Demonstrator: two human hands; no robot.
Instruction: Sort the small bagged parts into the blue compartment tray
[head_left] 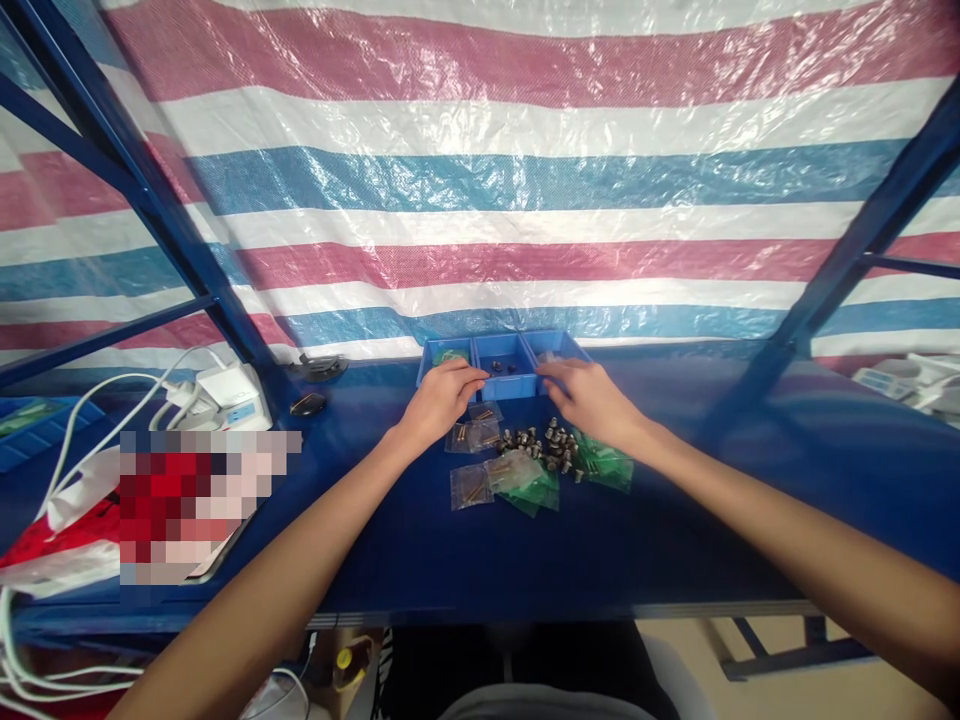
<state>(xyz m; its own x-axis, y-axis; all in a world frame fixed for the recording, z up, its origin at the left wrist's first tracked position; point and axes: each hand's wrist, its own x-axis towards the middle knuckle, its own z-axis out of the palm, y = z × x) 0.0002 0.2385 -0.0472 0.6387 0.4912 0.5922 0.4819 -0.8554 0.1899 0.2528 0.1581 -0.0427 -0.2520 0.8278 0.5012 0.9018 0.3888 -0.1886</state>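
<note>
A blue three-compartment tray (514,388) stands at the back of the table. My left hand (444,398) is closed at its front left, with thumb and fingertips on the front wall. At the front right, my right hand (589,395) curls its fingers over the same wall. Green packets (451,356) lie in the left compartment, a few small dark parts (496,367) in the middle one, and something pale in the right one, partly hidden. Between my forearms are a pile of metal screws (559,447), clear bags of brass-coloured pins (471,486) and green bags (536,492).
White power strips and cables (232,395) crowd the left side, near a black computer mouse (308,404) and a red and white bag (75,525). Blue frame posts (180,250) flank the table (720,510). A striped plastic sheet (525,180) hangs behind.
</note>
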